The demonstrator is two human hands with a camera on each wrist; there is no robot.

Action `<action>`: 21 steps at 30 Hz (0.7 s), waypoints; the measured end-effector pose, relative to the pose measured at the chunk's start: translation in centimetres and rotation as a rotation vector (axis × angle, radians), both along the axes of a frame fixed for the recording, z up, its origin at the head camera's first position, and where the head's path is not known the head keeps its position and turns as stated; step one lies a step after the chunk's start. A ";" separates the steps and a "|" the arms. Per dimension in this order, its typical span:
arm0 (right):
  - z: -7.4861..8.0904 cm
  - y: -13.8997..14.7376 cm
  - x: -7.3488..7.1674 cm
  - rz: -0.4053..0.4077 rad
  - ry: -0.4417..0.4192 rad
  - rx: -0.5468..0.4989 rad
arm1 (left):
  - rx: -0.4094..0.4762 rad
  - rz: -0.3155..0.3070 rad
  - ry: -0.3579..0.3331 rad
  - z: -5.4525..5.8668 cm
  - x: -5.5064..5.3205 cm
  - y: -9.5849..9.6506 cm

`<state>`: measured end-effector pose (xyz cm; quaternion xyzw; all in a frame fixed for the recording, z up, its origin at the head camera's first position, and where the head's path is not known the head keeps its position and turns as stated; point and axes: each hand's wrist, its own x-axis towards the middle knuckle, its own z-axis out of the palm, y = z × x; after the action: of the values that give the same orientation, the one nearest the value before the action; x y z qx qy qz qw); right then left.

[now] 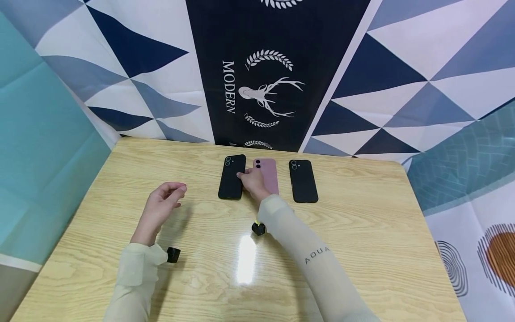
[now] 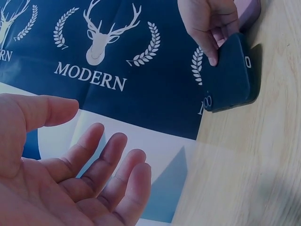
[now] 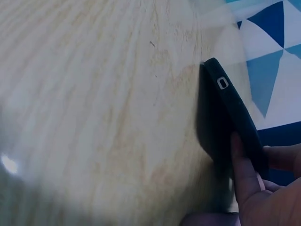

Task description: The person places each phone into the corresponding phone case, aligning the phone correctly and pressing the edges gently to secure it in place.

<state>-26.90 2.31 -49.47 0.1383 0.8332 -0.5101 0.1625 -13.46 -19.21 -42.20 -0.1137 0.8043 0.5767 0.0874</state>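
Observation:
My right hand (image 1: 254, 182) pinches a black phone (image 1: 231, 181) by its right edge, thumb on the back and fingers beneath. In the right wrist view that phone (image 3: 235, 106) stands tilted, its edge raised off the table with a dark shadow under it. A small light-rimmed slot shows on its side in the left wrist view, where the phone (image 2: 230, 75) leans too. The pink phone (image 1: 270, 176) lies right beside it, partly covered by my right hand. Further right lies another black phone (image 1: 304, 182). My left hand (image 1: 158, 208) hovers over the table, fingers loosely bent, holding nothing.
The wood-grain table (image 1: 193, 286) ends at a patterned cloth backdrop (image 1: 257, 112) just behind the phones. Small black wrist-worn pieces are visible, one at the left sleeve (image 1: 134, 268) and one near the right sleeve (image 1: 310, 255).

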 end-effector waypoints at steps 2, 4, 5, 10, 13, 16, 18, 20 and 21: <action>0.2 0.0 -0.1 0.018 0.004 0.043 | 0.002 -0.001 0.003 0.0 0.0 0.0; 0.3 0.0 -0.2 0.026 0.018 0.078 | 0.006 0.000 0.005 0.0 0.0 0.0; 0.3 0.0 -0.2 0.033 0.026 0.100 | 0.006 0.000 0.006 0.0 -0.1 0.1; 0.2 0.0 0.0 0.059 0.090 0.207 | 0.008 0.005 0.010 0.0 -0.1 0.1; 0.2 0.0 0.1 0.059 0.126 0.250 | 0.008 0.004 0.013 0.0 -0.1 0.1; 0.2 -0.1 0.3 0.058 0.144 0.274 | 0.007 0.004 0.010 0.1 -0.1 0.1; 0.2 -0.1 0.5 0.057 0.149 0.276 | 0.004 0.003 0.008 0.1 -0.1 0.2; 0.2 -0.2 0.6 0.066 0.160 0.284 | 0.002 0.004 0.007 0.2 -0.1 0.2; 0.2 -0.2 0.7 0.073 0.166 0.289 | 0.002 0.004 0.006 0.2 -0.1 0.2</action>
<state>-26.18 2.08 -49.24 0.0872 0.9129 -0.3886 0.0899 -13.58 -19.04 -42.03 -0.1134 0.8037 0.5781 0.0839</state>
